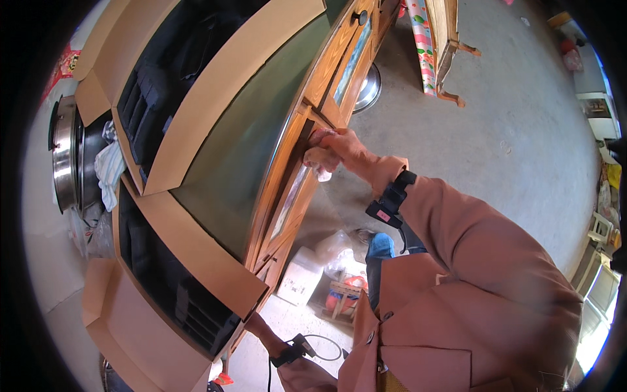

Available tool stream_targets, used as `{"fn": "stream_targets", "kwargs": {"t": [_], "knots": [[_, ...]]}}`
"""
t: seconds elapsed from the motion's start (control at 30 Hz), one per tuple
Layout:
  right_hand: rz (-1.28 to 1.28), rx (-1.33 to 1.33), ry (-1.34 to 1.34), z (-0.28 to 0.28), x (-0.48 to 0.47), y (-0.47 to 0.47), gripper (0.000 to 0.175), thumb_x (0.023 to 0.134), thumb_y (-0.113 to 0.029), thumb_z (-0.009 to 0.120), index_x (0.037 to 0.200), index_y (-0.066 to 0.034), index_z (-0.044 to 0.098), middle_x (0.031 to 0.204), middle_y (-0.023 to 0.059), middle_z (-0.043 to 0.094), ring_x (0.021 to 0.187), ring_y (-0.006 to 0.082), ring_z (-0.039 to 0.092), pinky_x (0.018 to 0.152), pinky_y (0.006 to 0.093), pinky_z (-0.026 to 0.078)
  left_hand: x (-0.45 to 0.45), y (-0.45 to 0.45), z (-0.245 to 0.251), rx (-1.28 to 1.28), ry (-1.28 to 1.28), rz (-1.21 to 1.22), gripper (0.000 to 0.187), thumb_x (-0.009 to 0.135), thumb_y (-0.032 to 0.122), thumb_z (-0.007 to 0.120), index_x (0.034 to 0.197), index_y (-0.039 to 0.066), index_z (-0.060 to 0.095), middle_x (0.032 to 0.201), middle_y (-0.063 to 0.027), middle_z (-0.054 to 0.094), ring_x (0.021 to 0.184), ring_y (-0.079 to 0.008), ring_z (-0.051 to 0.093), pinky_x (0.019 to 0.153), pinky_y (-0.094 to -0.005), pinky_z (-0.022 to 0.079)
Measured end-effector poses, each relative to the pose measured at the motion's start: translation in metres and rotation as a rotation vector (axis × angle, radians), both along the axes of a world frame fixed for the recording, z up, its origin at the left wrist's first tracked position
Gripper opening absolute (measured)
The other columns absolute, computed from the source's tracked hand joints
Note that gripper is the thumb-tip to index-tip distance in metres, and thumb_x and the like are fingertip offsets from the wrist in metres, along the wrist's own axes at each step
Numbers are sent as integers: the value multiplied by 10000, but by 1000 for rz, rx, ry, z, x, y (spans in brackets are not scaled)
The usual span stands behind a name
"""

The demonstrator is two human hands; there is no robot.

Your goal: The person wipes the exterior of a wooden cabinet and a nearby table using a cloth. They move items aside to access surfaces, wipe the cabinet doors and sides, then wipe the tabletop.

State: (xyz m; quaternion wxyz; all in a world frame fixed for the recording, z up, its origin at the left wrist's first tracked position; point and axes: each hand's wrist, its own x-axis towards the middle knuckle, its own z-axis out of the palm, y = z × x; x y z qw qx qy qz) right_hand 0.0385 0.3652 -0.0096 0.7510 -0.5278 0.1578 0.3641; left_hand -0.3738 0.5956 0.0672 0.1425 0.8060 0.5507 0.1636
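Observation:
My right hand is closed on a crumpled pale cloth, part of which hangs below the fingers. It presses at the front of a wooden cabinet, by a dark recess under the top edge. Only the back of my left hand shows; its fingers are hidden beyond the cabinet's corner and a box flap. A dark greenish sheet with a glossy look covers the cabinet top. Two open cardboard boxes, an upper one and a lower one, rest on it with dark contents.
Beyond the boxes stands a steel pot beside a striped cloth. Below the cabinet front are a white box, a plastic bag and a small wooden stool. A table with a patterned cover stands farther right.

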Motion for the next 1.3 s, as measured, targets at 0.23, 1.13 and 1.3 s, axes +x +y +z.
{"fn": "stream_targets", "kwargs": {"t": [0.23,1.13,1.3], "knots": [[31,-61,-312,-23,12,-8,171,738,12,493,844,-7,626,707,130,631,605,244,627,477,345,486,-24,15,-16,91,78,-65,296,888,119,575,1137,-42,583,1000,-149,656,857,-227,666,731,-306,548],[-603,175,-29,-153,-85,60,408,864,-153,574,1243,-48,463,1004,30,590,923,117,547,828,256,445,24,-13,13,-74,-3,-16,358,960,248,474,972,-55,665,935,-137,688,824,-217,659,793,-327,530],[-588,34,92,-185,-83,72,207,889,-149,538,1060,-35,556,789,16,597,661,106,554,562,248,458,28,-18,11,-10,49,-12,395,970,278,455,958,-61,658,926,-156,680,815,-226,657,802,-337,536]]}}
